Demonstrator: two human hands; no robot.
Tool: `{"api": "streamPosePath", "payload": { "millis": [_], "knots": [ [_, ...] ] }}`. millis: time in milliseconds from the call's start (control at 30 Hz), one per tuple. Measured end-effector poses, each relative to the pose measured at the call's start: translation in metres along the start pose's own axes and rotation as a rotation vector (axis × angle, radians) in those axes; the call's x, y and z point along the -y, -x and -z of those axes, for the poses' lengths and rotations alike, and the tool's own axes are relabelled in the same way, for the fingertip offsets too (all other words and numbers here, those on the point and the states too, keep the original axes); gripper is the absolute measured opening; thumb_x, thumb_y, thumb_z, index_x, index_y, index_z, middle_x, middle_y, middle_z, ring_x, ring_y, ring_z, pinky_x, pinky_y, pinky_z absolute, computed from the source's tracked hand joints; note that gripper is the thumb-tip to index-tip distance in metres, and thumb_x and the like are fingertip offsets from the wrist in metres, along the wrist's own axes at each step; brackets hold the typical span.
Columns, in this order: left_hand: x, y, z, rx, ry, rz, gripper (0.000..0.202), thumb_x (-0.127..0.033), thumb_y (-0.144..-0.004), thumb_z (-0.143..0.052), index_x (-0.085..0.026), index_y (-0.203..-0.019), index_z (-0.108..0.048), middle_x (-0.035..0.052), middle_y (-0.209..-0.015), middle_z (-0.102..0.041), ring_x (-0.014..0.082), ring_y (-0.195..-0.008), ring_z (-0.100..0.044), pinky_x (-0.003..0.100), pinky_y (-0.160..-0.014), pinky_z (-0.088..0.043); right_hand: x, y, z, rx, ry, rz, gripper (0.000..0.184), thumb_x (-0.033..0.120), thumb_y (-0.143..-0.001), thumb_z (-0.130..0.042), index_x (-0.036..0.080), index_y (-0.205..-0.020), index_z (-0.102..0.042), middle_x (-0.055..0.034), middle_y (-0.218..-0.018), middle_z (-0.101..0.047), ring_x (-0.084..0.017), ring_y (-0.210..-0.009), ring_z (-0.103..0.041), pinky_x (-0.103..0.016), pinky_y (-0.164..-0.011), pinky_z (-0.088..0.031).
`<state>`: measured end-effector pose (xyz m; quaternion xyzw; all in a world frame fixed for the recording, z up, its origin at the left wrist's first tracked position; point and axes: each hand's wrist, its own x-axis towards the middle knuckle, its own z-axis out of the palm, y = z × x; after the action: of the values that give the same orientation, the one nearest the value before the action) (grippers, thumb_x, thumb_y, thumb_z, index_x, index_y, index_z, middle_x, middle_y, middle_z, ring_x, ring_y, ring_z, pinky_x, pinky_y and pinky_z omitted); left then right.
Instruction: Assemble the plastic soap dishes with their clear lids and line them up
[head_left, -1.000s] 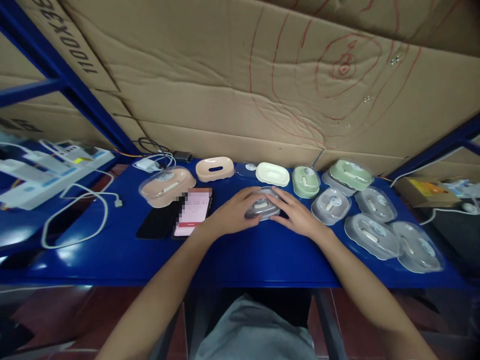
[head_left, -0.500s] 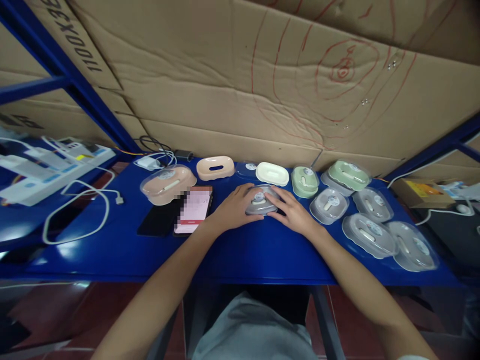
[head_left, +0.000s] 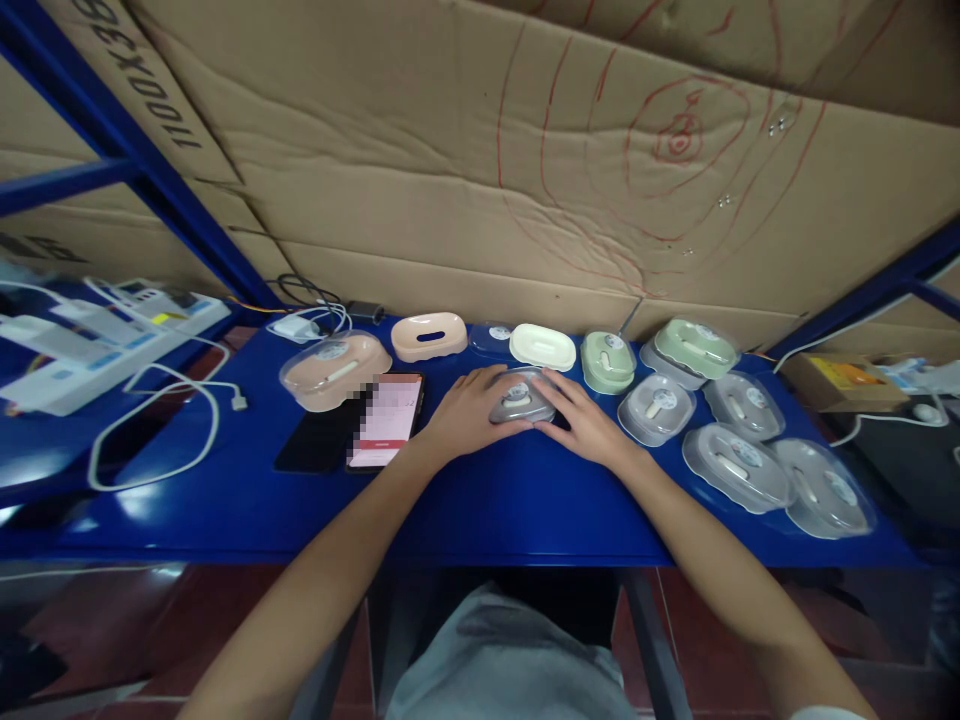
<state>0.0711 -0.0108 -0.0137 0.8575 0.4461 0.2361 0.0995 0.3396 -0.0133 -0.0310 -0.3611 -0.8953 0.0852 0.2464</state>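
Observation:
A grey soap box with a clear lid (head_left: 520,399) sits on the blue table (head_left: 480,500) in the middle. My left hand (head_left: 465,412) cups its left side and my right hand (head_left: 581,420) cups its right side, fingers curled around the box. Just behind it lie a cream soap dish (head_left: 543,347) and a peach one (head_left: 430,336).
A peach lidded box (head_left: 334,370) and two phones (head_left: 352,432) lie to the left, with white cables and chargers (head_left: 150,420). Green boxes (head_left: 609,362) and several clear lidded boxes (head_left: 739,465) fill the right side. A cardboard wall (head_left: 480,180) stands behind.
My hands have shifted slightly around the grey box, closing in on its sides; the box stays on the table. The view drifted a little.

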Motion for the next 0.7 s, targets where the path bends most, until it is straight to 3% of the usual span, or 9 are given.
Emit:
{"api": "streamPosePath", "payload": {
  "millis": [267,700],
  "knots": [
    [0.0051,-0.0012,-0.0050,-0.018,-0.049,-0.052,0.066,-0.060,-0.098,-0.071,-0.022,-0.151,-0.061,0.0209,-0.165,-0.049,0.0434,-0.151,-0.050,0.061,-0.123,-0.042,0.0059,-0.0010,-0.0026,0.038,-0.031,-0.027,0.081,0.038,-0.110,-0.057,0.041,-0.175,-0.009,-0.0087,-0.182,-0.017,-0.034,-0.166,-0.028,-0.056,-0.129,-0.043],
    [0.0057,0.0037,-0.0074,-0.009,0.051,-0.071,0.066,-0.055,-0.101,-0.068,-0.027,-0.158,-0.050,0.0184,-0.163,-0.045,0.0424,-0.152,-0.045,0.063,-0.121,-0.044,0.0011,-0.0019,-0.0046,0.038,0.005,0.008,0.075,0.038,-0.109,-0.058,0.039,-0.174,-0.020,-0.0104,-0.179,-0.027,-0.033,-0.164,-0.032,-0.058,-0.130,-0.039]
  ]
}}
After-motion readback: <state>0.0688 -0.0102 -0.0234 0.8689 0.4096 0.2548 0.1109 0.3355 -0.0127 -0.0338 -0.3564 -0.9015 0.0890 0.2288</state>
